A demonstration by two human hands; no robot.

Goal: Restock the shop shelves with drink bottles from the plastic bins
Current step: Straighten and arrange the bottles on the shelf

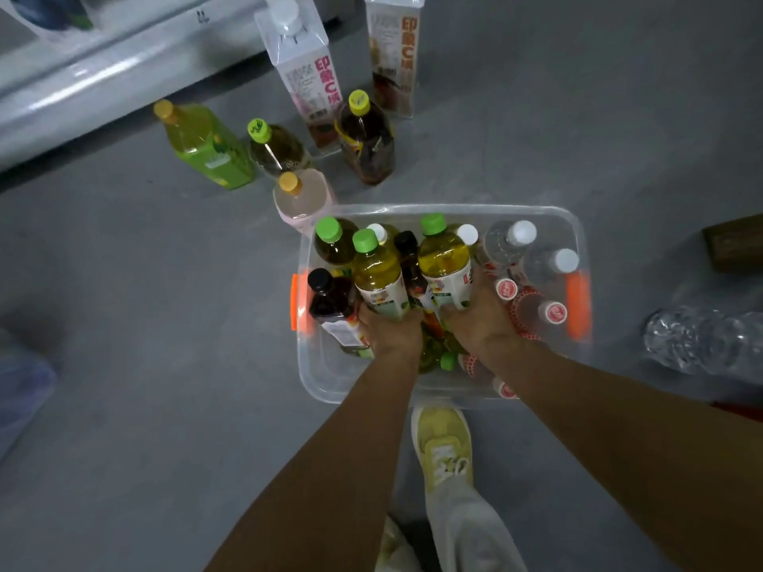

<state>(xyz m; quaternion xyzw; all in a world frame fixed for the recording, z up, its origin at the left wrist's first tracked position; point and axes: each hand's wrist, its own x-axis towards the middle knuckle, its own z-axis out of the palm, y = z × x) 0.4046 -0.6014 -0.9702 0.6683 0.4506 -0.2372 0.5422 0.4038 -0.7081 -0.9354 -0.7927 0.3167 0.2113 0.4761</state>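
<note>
- Clear plastic bin: it sits on the grey floor, full of upright drink bottles.
- Your left hand: fingers curled round one green-capped bottle, inside the bin.
- Your right hand: fingers curled round a second green-capped bottle.
- Loose bottles: standing beyond the bin.

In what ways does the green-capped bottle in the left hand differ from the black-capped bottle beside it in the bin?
The green-capped bottle holds yellow liquid; the black-capped bottle holds dark liquid. The left hand grips the green-capped bottle low on its label; no grip on the black-capped bottle is visible. Both are capped and stand inside the clear bin.
</note>
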